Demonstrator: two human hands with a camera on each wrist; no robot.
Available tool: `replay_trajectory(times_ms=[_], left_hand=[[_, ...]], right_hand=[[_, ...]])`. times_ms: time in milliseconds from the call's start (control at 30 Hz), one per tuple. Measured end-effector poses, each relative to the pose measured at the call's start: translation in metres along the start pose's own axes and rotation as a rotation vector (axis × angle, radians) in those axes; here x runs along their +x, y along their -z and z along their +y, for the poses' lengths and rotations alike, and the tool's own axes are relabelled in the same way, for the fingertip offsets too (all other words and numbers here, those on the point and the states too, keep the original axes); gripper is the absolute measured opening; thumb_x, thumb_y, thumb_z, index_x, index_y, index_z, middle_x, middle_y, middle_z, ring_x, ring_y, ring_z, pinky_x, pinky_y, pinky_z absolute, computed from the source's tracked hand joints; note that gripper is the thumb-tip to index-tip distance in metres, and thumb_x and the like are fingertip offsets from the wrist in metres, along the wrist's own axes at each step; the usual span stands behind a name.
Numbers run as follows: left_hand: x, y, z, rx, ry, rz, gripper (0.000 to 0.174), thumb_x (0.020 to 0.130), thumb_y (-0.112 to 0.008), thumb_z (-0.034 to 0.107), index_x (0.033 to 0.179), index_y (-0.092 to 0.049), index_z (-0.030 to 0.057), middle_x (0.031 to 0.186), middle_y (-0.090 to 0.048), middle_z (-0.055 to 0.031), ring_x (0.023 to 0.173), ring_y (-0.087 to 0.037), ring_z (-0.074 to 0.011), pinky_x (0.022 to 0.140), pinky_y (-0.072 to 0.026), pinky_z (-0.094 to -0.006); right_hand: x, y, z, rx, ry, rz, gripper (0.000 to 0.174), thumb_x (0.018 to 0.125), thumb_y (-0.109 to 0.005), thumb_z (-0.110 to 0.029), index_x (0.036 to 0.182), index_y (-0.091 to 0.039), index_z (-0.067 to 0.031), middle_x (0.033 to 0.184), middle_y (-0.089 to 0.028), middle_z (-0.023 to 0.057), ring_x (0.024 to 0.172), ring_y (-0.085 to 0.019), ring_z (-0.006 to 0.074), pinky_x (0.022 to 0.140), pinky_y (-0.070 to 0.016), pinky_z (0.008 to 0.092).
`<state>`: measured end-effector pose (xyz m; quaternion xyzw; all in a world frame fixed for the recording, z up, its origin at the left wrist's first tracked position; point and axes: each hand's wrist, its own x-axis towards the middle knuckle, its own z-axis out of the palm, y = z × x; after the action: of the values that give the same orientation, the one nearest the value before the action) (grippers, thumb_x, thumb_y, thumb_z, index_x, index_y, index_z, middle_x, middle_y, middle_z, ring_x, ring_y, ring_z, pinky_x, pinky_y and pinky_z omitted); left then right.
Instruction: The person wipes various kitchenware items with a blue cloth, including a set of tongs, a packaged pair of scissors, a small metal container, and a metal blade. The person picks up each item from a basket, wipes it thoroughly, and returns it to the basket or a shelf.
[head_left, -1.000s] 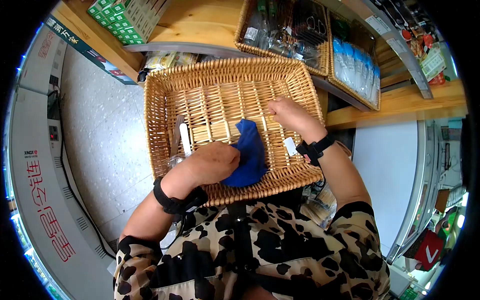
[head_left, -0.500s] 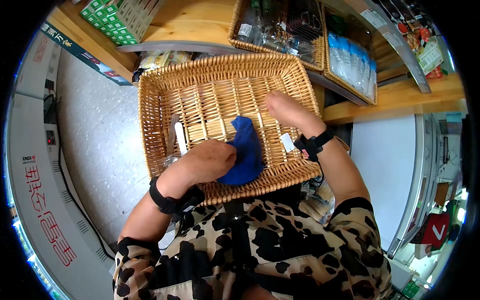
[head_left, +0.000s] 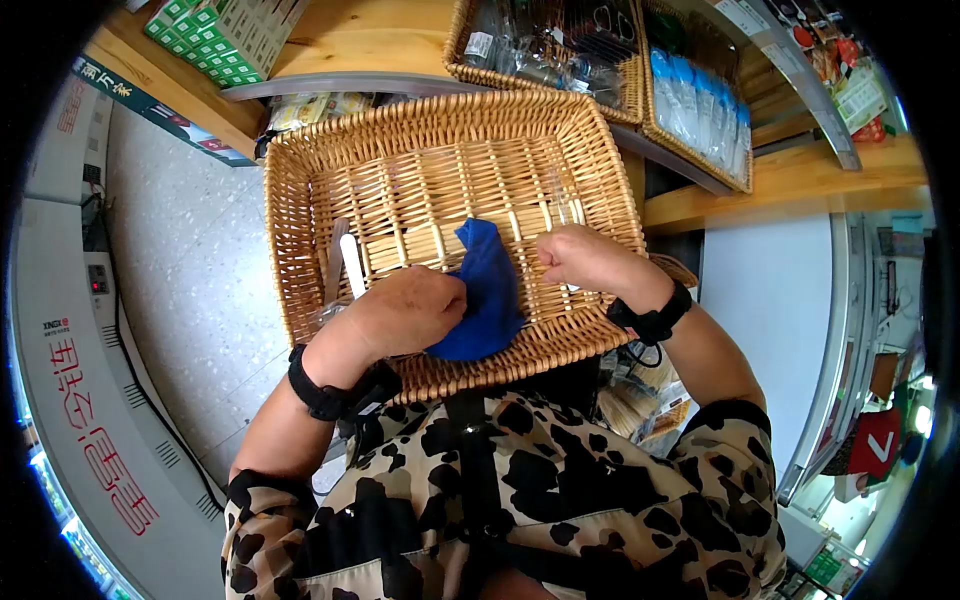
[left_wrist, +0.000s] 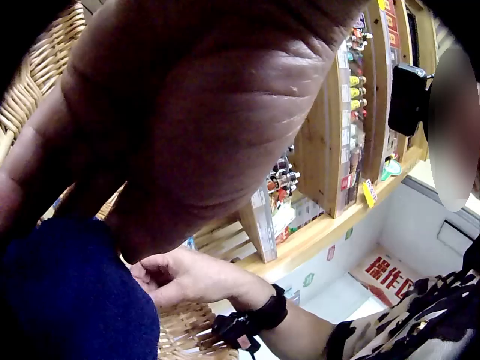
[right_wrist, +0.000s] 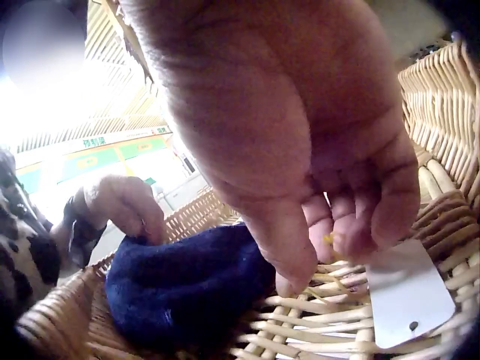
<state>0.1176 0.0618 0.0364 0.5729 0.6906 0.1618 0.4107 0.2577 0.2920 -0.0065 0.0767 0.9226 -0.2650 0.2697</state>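
A blue cloth (head_left: 490,290) lies bunched in a wicker basket (head_left: 450,108), nearest the person. At its left edge the left hand (head_left: 410,308) grips it with curled fingers; in the left wrist view the cloth (left_wrist: 75,292) sits against those fingers. To the right of the cloth, the right hand (head_left: 590,258) is low over the basket floor, fingers curled. A thin yellow strand (right_wrist: 328,238) shows between its fingertips in the right wrist view. Beneath that hand is a white tag (right_wrist: 409,292), mostly covered in the head view.
A white stick-like utensil (head_left: 352,264) and a clear wrapper (head_left: 330,312) lie at the basket's left side. Beyond the basket, a wooden shelf (head_left: 370,45) carries green-and-white boxes (head_left: 225,40) and smaller baskets of packaged goods. A white cabinet (head_left: 765,300) stands to the right.
The right hand has come down toward the person, over the white tag. The left hand keeps its grip on the blue cloth. The basket appears slightly further up and left.
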Motion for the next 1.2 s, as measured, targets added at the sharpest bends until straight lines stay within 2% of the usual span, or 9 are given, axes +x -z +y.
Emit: replay_trajectory(times_ms=[100, 233, 333, 433, 533, 733, 933, 1033, 1200], left_hand=[[0.002, -0.003, -0.003, 0.019, -0.020, 0.005, 0.024, 0.088, -0.048, 0.020, 0.090, -0.062, -0.0003, 0.083, -0.062, -0.0217, 0.082, -0.060, -0.0372, 0.074, -0.0472, -0.0437], [0.000, -0.001, 0.003, 0.015, 0.028, 0.003, 0.024, 0.088, -0.049, 0.019, 0.091, -0.062, -0.0002, 0.083, -0.062, -0.0213, 0.082, -0.060, -0.0373, 0.074, -0.0473, -0.0435], [0.000, -0.002, 0.002, 0.015, 0.015, 0.000, 0.024, 0.088, -0.049, 0.019, 0.091, -0.062, 0.0000, 0.083, -0.062, -0.0212, 0.082, -0.060, -0.0374, 0.074, -0.0473, -0.0431], [0.002, -0.004, -0.003, -0.007, -0.005, 0.006, 0.023, 0.087, -0.049, 0.019, 0.090, -0.062, -0.0001, 0.083, -0.062, -0.0216, 0.083, -0.060, -0.0379, 0.075, -0.0471, -0.0436], [0.001, -0.004, -0.004, -0.051, -0.002, 0.025, 0.023, 0.086, -0.049, 0.019, 0.086, -0.062, -0.0002, 0.081, -0.062, -0.0225, 0.083, -0.059, -0.0389, 0.076, -0.0467, -0.0449], [0.001, -0.001, -0.006, -0.050, -0.012, 0.000, 0.024, 0.087, -0.049, 0.020, 0.090, -0.062, -0.0001, 0.084, -0.063, -0.0215, 0.083, -0.060, -0.0375, 0.076, -0.0472, -0.0430], [0.001, 0.004, -0.004, -0.033, -0.003, -0.038, 0.026, 0.090, -0.048, 0.021, 0.095, -0.061, -0.0007, 0.085, -0.063, -0.0205, 0.082, -0.060, -0.0360, 0.075, -0.0474, -0.0409], [0.000, 0.007, -0.002, -0.053, -0.010, -0.037, 0.026, 0.090, -0.048, 0.021, 0.096, -0.061, -0.0011, 0.086, -0.063, -0.0203, 0.082, -0.061, -0.0354, 0.075, -0.0476, -0.0403], [-0.005, 0.020, 0.002, -0.132, 0.007, 0.078, 0.024, 0.090, -0.052, 0.016, 0.105, -0.060, -0.0003, 0.095, -0.066, -0.0179, 0.087, -0.063, -0.0317, 0.077, -0.0495, -0.0374]], right_hand=[[-0.001, -0.005, 0.001, -0.157, 0.145, 0.094, 0.025, 0.071, -0.074, -0.011, 0.076, -0.055, 0.0035, 0.071, -0.054, 0.0160, 0.069, -0.057, 0.0292, 0.065, -0.0477, 0.0399], [0.007, -0.010, 0.002, -0.228, 0.140, -0.003, 0.025, 0.070, -0.075, -0.012, 0.075, -0.056, 0.0035, 0.071, -0.055, 0.0166, 0.074, -0.059, 0.0291, 0.067, -0.0495, 0.0402], [0.006, -0.009, 0.000, -0.204, 0.192, 0.008, 0.015, 0.073, -0.070, -0.005, 0.074, -0.057, 0.0031, 0.071, -0.055, 0.0167, 0.072, -0.059, 0.0281, 0.066, -0.0503, 0.0395], [0.007, -0.004, -0.008, -0.225, 0.089, -0.024, 0.004, 0.074, -0.061, 0.003, 0.074, -0.057, 0.0031, 0.069, -0.055, 0.0167, 0.067, -0.058, 0.0268, 0.064, -0.0506, 0.0386], [0.007, -0.005, -0.003, -0.209, 0.121, -0.035, 0.006, 0.074, -0.052, 0.009, 0.073, -0.056, 0.0038, 0.067, -0.054, 0.0169, 0.062, -0.057, 0.0260, 0.062, -0.0503, 0.0381], [0.014, -0.022, 0.011, -0.230, 0.145, 0.077, 0.009, 0.073, -0.052, 0.010, 0.070, -0.056, 0.0027, 0.065, -0.052, 0.0162, 0.062, -0.056, 0.0250, 0.061, -0.0495, 0.0374], [0.013, -0.018, 0.002, -0.307, 0.166, 0.070, 0.007, 0.071, -0.054, 0.010, 0.071, -0.056, 0.0028, 0.067, -0.054, 0.0157, 0.063, -0.056, 0.0250, 0.064, -0.0506, 0.0389], [0.013, -0.013, 0.000, -0.288, 0.122, 0.041, 0.005, 0.071, -0.058, 0.005, 0.070, -0.054, 0.0018, 0.065, -0.054, 0.0130, 0.061, -0.055, 0.0235, 0.060, -0.0480, 0.0375], [-0.011, 0.035, -0.004, 0.227, 0.120, -0.008, 0.005, 0.071, -0.058, 0.001, 0.072, -0.053, -0.0010, 0.062, -0.052, 0.0048, 0.057, -0.049, 0.0143, 0.053, -0.0406, 0.0290]])
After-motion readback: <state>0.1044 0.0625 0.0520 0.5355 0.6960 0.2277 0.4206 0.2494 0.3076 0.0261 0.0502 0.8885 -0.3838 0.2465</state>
